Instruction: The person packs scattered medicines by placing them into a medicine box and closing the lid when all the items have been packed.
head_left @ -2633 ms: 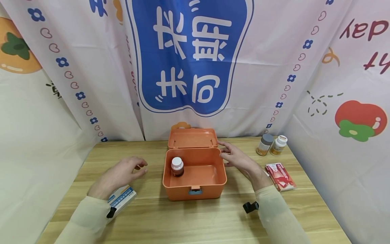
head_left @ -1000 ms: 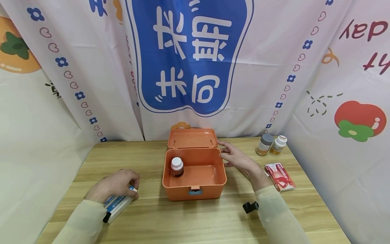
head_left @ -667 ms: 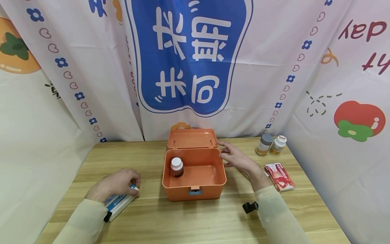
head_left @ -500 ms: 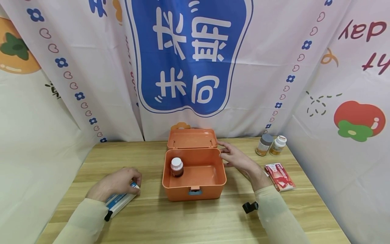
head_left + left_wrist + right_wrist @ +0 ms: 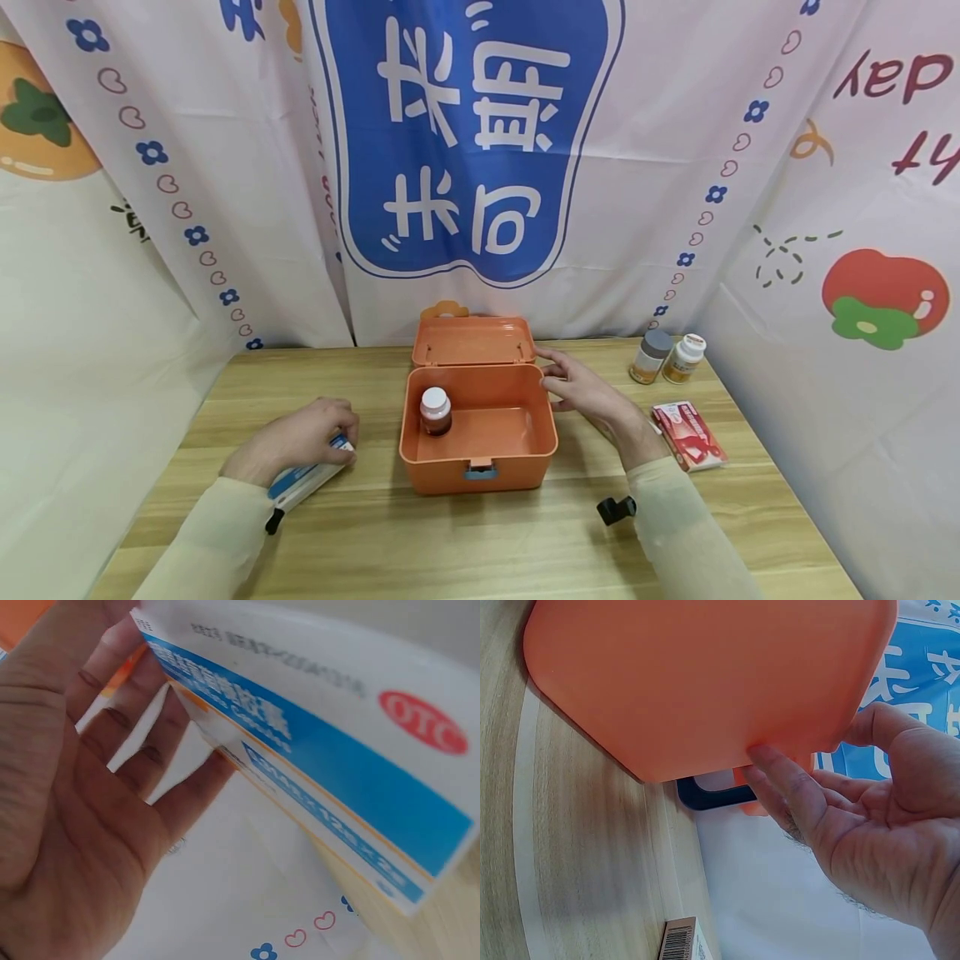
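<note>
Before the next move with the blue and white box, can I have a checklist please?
1. Left hand pinching the blue-and-white box: ok.
2. Orange case has its lid open: ok.
3. Right hand touching the case's side: ok.
4. White-capped bottle upright inside the case: ok, near its left wall.
5. Box over the case: not ok, it is off to the left.
6. Box would fit beside the bottle: cannot tell from these pictures.

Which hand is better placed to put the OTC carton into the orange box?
Likely the left hand: it pinches the OTC carton by the end nearest the orange box. The right hand touches the box's right side.
</note>
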A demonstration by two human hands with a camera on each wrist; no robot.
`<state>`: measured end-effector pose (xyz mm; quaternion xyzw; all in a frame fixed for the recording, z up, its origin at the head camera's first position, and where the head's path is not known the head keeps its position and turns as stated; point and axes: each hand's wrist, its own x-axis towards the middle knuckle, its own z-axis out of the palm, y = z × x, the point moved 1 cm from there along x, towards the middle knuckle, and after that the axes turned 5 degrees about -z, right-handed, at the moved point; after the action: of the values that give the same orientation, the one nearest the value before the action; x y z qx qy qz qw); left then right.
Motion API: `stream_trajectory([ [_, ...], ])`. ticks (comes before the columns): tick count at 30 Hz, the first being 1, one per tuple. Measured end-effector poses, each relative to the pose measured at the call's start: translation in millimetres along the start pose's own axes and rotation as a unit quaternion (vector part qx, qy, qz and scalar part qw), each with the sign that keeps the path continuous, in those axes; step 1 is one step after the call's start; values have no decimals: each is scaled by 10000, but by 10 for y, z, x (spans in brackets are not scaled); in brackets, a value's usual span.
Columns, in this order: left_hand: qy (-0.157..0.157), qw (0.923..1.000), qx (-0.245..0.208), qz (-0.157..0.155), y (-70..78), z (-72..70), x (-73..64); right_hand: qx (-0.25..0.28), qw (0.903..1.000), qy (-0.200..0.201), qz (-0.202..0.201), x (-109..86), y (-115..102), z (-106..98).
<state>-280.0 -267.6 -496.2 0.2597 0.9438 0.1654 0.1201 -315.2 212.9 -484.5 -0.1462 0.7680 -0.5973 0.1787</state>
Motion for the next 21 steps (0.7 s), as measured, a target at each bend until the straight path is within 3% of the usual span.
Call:
stream_trajectory([
  [4, 44, 9999, 117, 100, -14, -1, 63, -10, 10000, -1, -13, 9, 14, -4],
  [11, 265, 9973, 264, 638, -39, -6, 201, -19, 10000, -11, -34, 9, 18, -4],
  [21, 231, 9943, 659, 806, 2, 3, 389, -13, 10000, -24, -60, 14, 24, -6],
])
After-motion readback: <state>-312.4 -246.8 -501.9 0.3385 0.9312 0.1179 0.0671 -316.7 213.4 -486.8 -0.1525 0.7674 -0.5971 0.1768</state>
